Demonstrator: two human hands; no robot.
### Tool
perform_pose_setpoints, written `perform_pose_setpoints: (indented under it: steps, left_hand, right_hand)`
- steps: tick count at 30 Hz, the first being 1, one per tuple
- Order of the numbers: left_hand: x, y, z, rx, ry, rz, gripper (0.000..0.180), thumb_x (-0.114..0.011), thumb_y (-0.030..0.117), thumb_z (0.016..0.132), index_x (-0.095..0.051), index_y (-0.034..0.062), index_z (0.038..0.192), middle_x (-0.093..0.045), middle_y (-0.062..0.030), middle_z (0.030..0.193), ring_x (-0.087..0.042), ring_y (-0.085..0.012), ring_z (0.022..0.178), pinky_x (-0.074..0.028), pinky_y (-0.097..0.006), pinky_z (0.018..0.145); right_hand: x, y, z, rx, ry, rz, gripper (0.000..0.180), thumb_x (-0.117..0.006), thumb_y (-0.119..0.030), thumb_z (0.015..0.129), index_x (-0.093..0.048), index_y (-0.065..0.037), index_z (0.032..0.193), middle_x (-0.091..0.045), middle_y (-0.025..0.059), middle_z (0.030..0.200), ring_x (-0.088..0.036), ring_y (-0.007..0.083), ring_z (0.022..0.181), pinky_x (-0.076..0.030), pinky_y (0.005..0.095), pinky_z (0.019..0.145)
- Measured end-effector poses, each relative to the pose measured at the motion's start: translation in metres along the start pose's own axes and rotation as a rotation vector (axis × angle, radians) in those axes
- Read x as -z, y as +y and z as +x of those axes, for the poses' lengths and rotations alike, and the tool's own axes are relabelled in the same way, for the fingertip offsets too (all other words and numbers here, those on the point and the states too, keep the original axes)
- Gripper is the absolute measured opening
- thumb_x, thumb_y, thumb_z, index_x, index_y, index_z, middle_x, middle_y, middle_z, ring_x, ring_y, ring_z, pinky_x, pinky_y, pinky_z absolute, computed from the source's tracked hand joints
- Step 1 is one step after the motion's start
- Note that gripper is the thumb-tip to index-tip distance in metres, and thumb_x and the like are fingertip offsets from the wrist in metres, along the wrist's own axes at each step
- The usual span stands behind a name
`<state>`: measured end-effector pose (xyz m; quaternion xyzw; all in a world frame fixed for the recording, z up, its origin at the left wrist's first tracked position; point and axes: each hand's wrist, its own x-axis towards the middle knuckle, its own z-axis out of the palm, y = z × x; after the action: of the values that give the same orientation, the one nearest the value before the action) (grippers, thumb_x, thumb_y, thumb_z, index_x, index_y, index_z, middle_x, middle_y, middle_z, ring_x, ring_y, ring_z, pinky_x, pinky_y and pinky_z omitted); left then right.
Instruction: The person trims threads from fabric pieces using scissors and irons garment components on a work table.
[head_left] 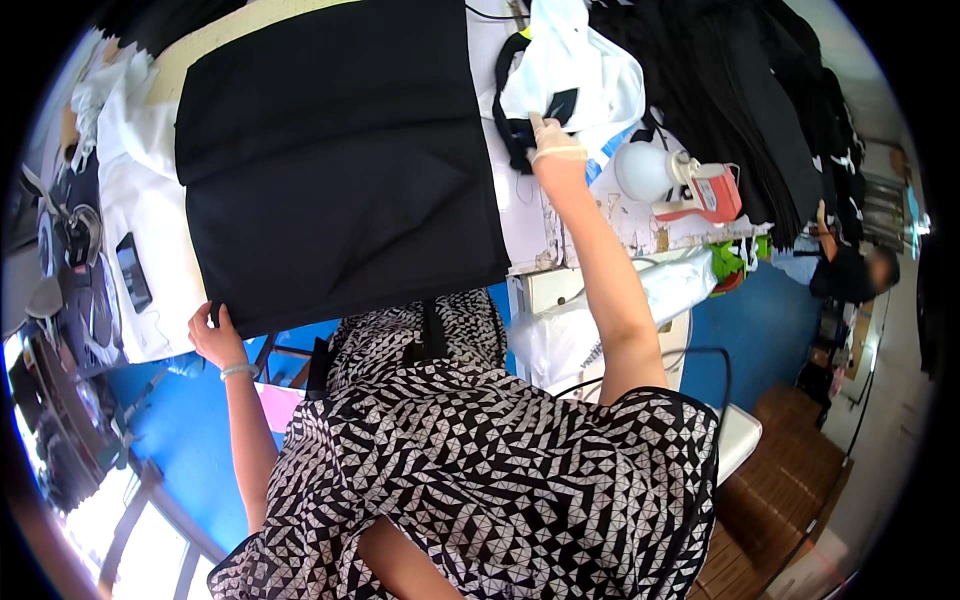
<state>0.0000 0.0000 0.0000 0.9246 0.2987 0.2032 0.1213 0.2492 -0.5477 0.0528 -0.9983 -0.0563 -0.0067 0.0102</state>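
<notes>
head view, and we see the black cloth [340, 230] spread flat on the table [528, 222] straight ahead of our body, filling the space from our left hand [219, 345] across toward our right. its longer side seems to run away from us, leaning a little to the left at the far end, which reaches the top of the view. our left hand is the nearer one: it is at the near left corner, fingers bent, and seems to pinch the edge there, with the thumb partly hidden. our right hand [556, 152] is off the cloth, past its right edge and farther from us, pointing into a white heap of fabric [610, 80] beside a small dark square [563, 105]. its fingers look half curled, but we cannot tell whether they grip anything.

the black cloth looks plain, matte and nearly rectangular. a crosswise line with a small step at the left edge suggests a fold or a second layer, and soft creases cross the middle and right. its near edge lies along our side of the table, slanting up toward the right, close to our patterned clothes [500, 450].
</notes>
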Motion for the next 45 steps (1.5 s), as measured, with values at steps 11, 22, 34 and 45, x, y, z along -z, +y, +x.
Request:
perform_pose_setpoints:
  steps: [11, 22, 34, 45]
  left_hand:
    - [0.05, 0.013, -0.017, 0.316, -0.198, -0.111, 0.018, -0.071, 0.022, 0.083, -0.069, 0.0057, 0.092, -0.067, -0.0072, 0.086, -0.063, -0.0264, 0.087, -0.049, -0.038, 0.077]
    - [0.022, 0.137, -0.02, 0.127, -0.102, -0.684, 0.017, -0.069, 0.008, 0.084, -0.067, 0.0, 0.099, -0.069, -0.0111, 0.101, -0.067, -0.0202, 0.09, -0.053, -0.029, 0.081]
    - [-0.027, 0.081, 0.038, 0.24, 0.015, -0.656, 0.011, -0.066, 0.009, 0.087, -0.067, 0.0008, 0.094, -0.068, -0.0061, 0.077, -0.064, -0.0131, 0.067, -0.051, -0.027, 0.062]
    - [-0.033, 0.053, 0.117, -0.005, -0.064, -0.185, 0.023, -0.058, 0.024, 0.09, -0.069, 0.004, 0.094, -0.063, -0.0119, 0.092, -0.063, -0.0303, 0.083, -0.051, -0.04, 0.076]
  right_hand:
    - [0.073, 0.15, 0.088, -0.671, 0.602, 0.293, 0.065, -0.075, -0.037, 0.075, -0.055, -0.003, 0.128, -0.062, 0.0201, 0.121, -0.064, 0.0361, 0.102, -0.051, 0.0421, 0.087]
    - [0.063, 0.005, 0.008, 0.563, 0.704, -0.229, 0.038, -0.063, -0.012, 0.084, -0.063, -0.019, 0.121, -0.061, 0.0015, 0.083, -0.058, 0.0213, 0.062, -0.046, 0.0341, 0.05]
    - [-0.042, 0.047, -0.044, 0.205, 0.105, -0.092, 0.043, -0.069, -0.026, 0.082, -0.063, -0.009, 0.122, -0.063, 0.016, 0.107, -0.059, 0.0304, 0.098, -0.047, 0.0396, 0.087]
    - [0.008, 0.005, -0.082, -0.231, 0.084, 0.066, 0.035, -0.057, -0.016, 0.09, -0.063, -0.007, 0.122, -0.064, 0.0164, 0.102, -0.062, 0.0319, 0.089, -0.047, 0.0399, 0.083]
